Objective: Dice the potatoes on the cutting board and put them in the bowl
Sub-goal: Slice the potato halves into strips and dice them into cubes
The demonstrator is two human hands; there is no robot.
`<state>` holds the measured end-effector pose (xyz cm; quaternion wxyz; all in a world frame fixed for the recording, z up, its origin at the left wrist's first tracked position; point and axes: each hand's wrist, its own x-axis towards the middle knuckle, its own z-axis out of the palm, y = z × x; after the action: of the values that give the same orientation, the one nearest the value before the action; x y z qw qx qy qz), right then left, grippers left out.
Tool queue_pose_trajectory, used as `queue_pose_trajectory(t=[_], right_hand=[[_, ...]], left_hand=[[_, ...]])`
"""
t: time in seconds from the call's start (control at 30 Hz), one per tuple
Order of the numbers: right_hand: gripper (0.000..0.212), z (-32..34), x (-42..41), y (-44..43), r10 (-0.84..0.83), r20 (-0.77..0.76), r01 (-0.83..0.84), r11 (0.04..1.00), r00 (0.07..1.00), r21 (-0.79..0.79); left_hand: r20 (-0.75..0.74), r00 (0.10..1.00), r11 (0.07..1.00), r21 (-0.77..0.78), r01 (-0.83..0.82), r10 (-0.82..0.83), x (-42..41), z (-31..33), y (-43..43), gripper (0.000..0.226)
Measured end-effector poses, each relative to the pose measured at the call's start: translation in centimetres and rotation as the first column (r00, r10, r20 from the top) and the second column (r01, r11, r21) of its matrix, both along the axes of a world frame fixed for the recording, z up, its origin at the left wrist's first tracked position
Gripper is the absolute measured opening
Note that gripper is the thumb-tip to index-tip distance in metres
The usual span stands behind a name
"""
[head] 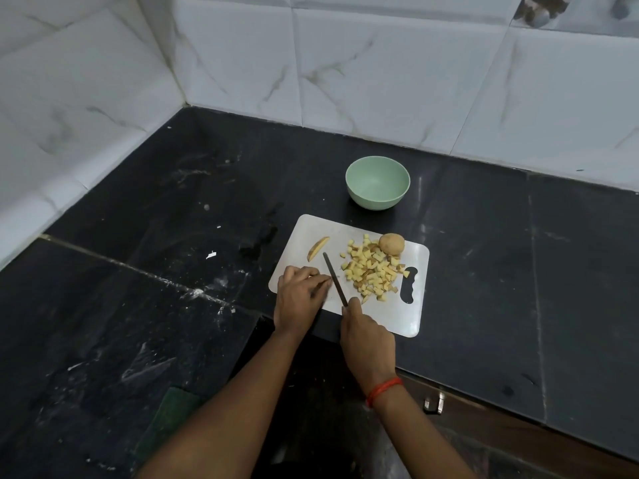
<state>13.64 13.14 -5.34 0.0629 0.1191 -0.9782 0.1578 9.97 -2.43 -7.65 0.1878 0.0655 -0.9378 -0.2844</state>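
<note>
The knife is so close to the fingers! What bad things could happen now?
The knife blade sits right beside the left hand fingertips, so a slip could nick them. The cutting board pokes over the counter edge near the right hand, so pressing there might tip it. The whole potato by the diced pile could roll off.

Knife (334, 279): handle hidden inside the right hand (366, 340). Potato piece under the left hand (300, 295): covered by fingers, shape indeterminable. Both forearms cut off by the bottom edge; small metal object (435, 402) below the tabletop (484, 271) edge, too small to identify.
</note>
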Motion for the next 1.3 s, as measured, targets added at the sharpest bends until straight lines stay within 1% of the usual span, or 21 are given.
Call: queue_pose_trajectory(t=[0.13, 0.3, 0.4, 0.43, 0.5, 0.57, 0.67, 0.73, 0.9, 1.03, 1.13, 1.2, 1.3], right_hand=[[0.037, -0.2, 1.1, 0.6, 0.012, 0.012, -0.014, 0.995, 1.000, 0.097], [0.029, -0.3, 3.2, 1.1, -0.096, 0.001, 0.095, 0.991, 0.995, 0.092], [0.024, 0.1, 2.8, 0.5, -0.140, 0.001, 0.140, 0.990, 0.990, 0.016], [0.023, 0.1, 2.5, 0.5, -0.145, -0.001, 0.145, 0.989, 0.989, -0.010], [0.021, 0.0, 1.8, 0.7, -0.133, -0.011, 0.133, 0.990, 0.991, -0.048], [0.020, -0.2, 1.4, 1.0, -0.098, -0.030, 0.095, 0.991, 0.995, -0.095], [0.017, -0.5, 1.2, 1.2, -0.073, -0.039, 0.067, 0.988, 0.997, -0.137], [0.015, -0.5, 1.0, 1.2, -0.065, -0.020, 0.062, 0.987, 0.998, -0.148], [0.018, -0.1, 0.3, 0.9, -0.033, 0.047, 0.038, 0.993, 0.998, -0.112], [0.011, -0.2, 0.1, 0.7, -0.018, 0.048, 0.020, 0.999, 0.999, -0.050], [0.026, -0.3, 1.6, 1.0, -0.004, 0.052, 0.001, 0.998, 0.999, 0.060], [0.031, -0.5, 2.7, 1.3, -0.016, 0.039, 0.011, 0.992, 0.999, 0.122], [0.032, -0.6, 2.9, 1.1, -0.052, -0.003, 0.052, 0.989, 0.999, 0.137]], left_hand=[[0.002, 1.000, 1.000, 0.006, -0.015, 0.015, 0.1, 0.1, 0.1, 0.016], [0.022, 0.999, 0.999, 0.019, -0.033, 0.032, 0.0, 0.1, 0.2, 0.021], [0.029, 0.997, 0.991, 0.118, -0.069, 0.066, 0.3, 0.2, 0.2, 0.032], [0.018, 0.997, 0.986, 0.145, -0.081, 0.079, 0.4, 0.2, 0.2, 0.031], [0.010, 0.996, 0.982, 0.167, -0.086, 0.086, 0.5, 0.2, 0.2, 0.022], [0.016, 0.997, 0.987, 0.141, -0.075, 0.073, 0.4, 0.3, 0.2, 0.017], [0.019, 0.999, 0.997, 0.074, -0.035, 0.033, 0.2, 0.2, 0.1, 0.022], [0.033, 0.999, 0.997, 0.071, -0.026, 0.024, 0.1, 0.2, 0.0, 0.024], [0.046, 0.999, 0.997, 0.075, -0.032, 0.029, -0.1, 0.2, 0.0, 0.021], [0.052, 0.998, 0.997, 0.065, -0.046, 0.043, -0.1, 0.2, 0.0, 0.021], [0.052, 0.997, 0.998, 0.047, -0.052, 0.049, -0.1, 0.3, 0.1, 0.020], [0.048, 0.998, 0.997, 0.055, -0.052, 0.050, -0.1, 0.4, 0.1, 0.018], [0.060, 0.997, 0.995, 0.083, -0.054, 0.049, 0.0, 0.6, 0.3, 0.019]])
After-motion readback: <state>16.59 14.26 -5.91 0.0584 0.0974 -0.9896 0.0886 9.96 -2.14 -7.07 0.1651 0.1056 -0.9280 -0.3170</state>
